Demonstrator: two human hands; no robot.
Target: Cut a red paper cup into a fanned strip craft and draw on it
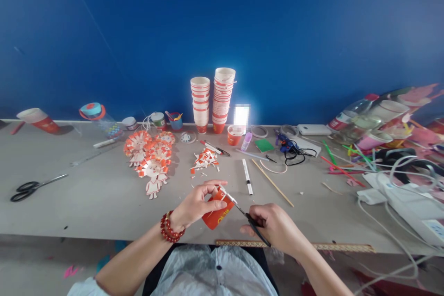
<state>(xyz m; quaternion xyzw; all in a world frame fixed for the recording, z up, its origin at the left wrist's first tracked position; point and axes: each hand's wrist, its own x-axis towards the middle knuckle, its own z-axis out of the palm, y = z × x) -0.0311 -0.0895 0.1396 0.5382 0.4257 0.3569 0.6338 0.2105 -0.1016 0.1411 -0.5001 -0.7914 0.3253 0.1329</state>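
Observation:
My left hand (204,201) is closed around a red paper cup (218,215), which lies tilted over the near part of the table. In my right hand (274,227) are black-handled scissors (255,227), their blades reaching the cup's upper rim. Whether the blades are parted is hard to make out. Just beyond the cup lies a small heap of red and white paper scraps (206,159). To the left, several cut-paper figures with orange fringed manes (152,164) lie overlapping.
Two tall stacks of paper cups (200,101) stand by the blue wall. A white marker (247,176) and a wooden stick (274,184) lie right of centre. Another pair of scissors (29,189) rests far left. Cables and a power strip (398,203) crowd the right side.

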